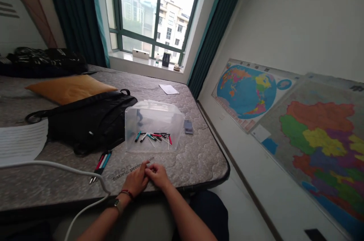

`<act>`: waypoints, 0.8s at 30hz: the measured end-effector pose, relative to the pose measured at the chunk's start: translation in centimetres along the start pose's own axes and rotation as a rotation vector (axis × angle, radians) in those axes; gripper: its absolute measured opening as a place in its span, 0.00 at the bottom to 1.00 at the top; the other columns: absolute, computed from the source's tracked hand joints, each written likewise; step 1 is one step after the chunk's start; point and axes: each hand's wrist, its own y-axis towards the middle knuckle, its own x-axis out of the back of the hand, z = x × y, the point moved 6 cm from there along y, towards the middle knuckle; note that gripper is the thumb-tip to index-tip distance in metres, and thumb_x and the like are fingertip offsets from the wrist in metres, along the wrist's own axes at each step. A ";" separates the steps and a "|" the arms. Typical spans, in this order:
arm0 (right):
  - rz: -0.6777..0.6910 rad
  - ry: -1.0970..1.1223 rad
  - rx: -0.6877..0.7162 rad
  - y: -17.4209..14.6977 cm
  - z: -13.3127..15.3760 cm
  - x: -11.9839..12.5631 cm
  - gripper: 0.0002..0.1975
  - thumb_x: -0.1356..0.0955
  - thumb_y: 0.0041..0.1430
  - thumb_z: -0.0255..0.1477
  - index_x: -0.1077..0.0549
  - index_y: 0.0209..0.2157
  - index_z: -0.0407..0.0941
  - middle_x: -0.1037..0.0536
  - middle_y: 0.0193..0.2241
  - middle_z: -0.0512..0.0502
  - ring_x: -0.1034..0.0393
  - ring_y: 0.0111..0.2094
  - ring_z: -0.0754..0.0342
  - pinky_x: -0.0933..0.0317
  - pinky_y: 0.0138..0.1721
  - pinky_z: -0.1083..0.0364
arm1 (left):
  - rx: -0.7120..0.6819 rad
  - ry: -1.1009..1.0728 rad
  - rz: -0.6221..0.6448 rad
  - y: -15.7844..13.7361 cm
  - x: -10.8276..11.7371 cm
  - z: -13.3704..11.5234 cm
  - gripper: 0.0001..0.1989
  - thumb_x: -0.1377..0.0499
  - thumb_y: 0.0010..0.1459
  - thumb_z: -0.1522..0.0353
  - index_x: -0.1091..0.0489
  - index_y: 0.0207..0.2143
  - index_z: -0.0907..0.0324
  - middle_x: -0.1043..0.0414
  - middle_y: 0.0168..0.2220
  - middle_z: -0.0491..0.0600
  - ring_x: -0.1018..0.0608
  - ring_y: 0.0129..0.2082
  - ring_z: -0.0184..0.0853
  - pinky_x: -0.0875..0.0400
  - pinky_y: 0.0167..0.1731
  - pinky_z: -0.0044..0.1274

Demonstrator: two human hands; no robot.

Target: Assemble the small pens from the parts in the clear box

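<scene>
My left hand [137, 178] and my right hand [158, 176] meet at the front edge of the mattress [193, 169], below the printed lettering. Their fingertips touch, and the fingers of both are bent and closed. I see no object between them. Just beyond lies a clear plastic box [155, 118] on its side, its opening facing me. Several pens [153, 136] in red, teal, black and white lie scattered inside it. To the left of my hands, a small row of pens [102, 161] rests side by side on the mattress.
A black backpack [93, 119] lies left of the box, with an orange cushion [74, 87] behind. A white cable [57, 164] crosses the left front. Written paper [24, 140], a white sheet [168, 89] and a grey-blue flat item [188, 127] lie around. Maps [247, 89] hang right.
</scene>
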 end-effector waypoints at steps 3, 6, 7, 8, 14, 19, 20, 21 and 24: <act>0.002 0.146 -0.052 0.0 -0.3 0.0 0.13 0.28 0.52 0.40 0.23 0.29 0.43 0.26 0.21 0.52 0.33 0.23 0.56 0.41 0.26 0.58 | 0.041 -0.063 -0.013 0.3 0.6 0.3 0.22 0.46 0.59 0.64 0.39 0.56 0.53 0.23 0.41 0.49 0.19 0.37 0.39 0.32 0.34 0.25; -0.044 0.401 -0.151 0.4 -0.9 0.3 0.18 0.27 0.49 0.45 0.26 0.30 0.43 0.25 0.21 0.50 0.31 0.21 0.55 0.40 0.23 0.58 | 0.063 -0.194 -0.034 0.7 1.0 0.7 0.19 0.43 0.57 0.58 0.33 0.49 0.54 0.24 0.32 0.45 0.22 0.27 0.35 0.33 0.29 0.23; -0.081 0.481 -0.176 0.6 -1.1 0.7 0.20 0.27 0.48 0.46 0.26 0.30 0.42 0.25 0.21 0.50 0.31 0.21 0.55 0.41 0.22 0.58 | 0.066 -0.251 -0.050 0.8 1.1 0.8 0.20 0.42 0.56 0.56 0.33 0.48 0.55 0.25 0.30 0.44 0.24 0.25 0.34 0.34 0.27 0.22; -0.127 0.563 -0.194 0.7 -1.3 1.2 0.21 0.26 0.47 0.46 0.27 0.30 0.42 0.25 0.22 0.50 0.31 0.22 0.55 0.41 0.22 0.59 | 0.074 -0.309 -0.073 1.0 1.2 1.0 0.21 0.41 0.55 0.55 0.33 0.48 0.56 0.26 0.28 0.43 0.26 0.23 0.33 0.34 0.26 0.22; -0.211 1.157 -0.251 0.5 -1.9 3.6 0.19 0.23 0.46 0.40 0.29 0.33 0.43 0.25 0.26 0.51 0.31 0.26 0.60 0.40 0.25 0.61 | 0.146 -0.452 -0.216 1.3 1.6 1.7 0.21 0.41 0.55 0.52 0.30 0.41 0.58 0.32 0.22 0.40 0.28 0.21 0.32 0.33 0.25 0.22; -0.108 1.252 -0.344 0.2 -2.0 3.7 0.18 0.23 0.47 0.37 0.28 0.35 0.43 0.24 0.29 0.50 0.29 0.28 0.59 0.40 0.26 0.61 | 0.123 -0.210 -0.177 1.2 1.3 0.9 0.16 0.44 0.59 0.54 0.28 0.33 0.56 0.27 0.23 0.43 0.26 0.23 0.33 0.33 0.28 0.23; -0.102 1.238 -0.366 0.3 -2.0 3.7 0.18 0.23 0.47 0.37 0.28 0.35 0.42 0.23 0.29 0.49 0.29 0.28 0.59 0.40 0.26 0.61 | 0.118 -0.174 -0.165 1.2 1.2 0.6 0.16 0.45 0.60 0.54 0.28 0.32 0.56 0.27 0.24 0.44 0.26 0.24 0.33 0.33 0.28 0.23; -0.100 1.218 -0.386 0.4 -2.0 3.6 0.18 0.23 0.47 0.38 0.28 0.35 0.42 0.23 0.29 0.48 0.28 0.28 0.58 0.39 0.27 0.61 | 0.117 -0.152 -0.157 1.2 1.2 0.3 0.16 0.46 0.60 0.54 0.27 0.32 0.56 0.26 0.25 0.44 0.25 0.25 0.34 0.33 0.29 0.23; -0.090 1.132 -0.422 0.9 -1.9 3.8 0.18 0.24 0.47 0.39 0.28 0.34 0.41 0.21 0.29 0.46 0.28 0.27 0.58 0.40 0.26 0.61 | 0.146 -0.161 -0.170 1.3 1.4 -0.2 0.19 0.46 0.60 0.52 0.27 0.32 0.56 0.25 0.26 0.45 0.24 0.27 0.34 0.31 0.31 0.24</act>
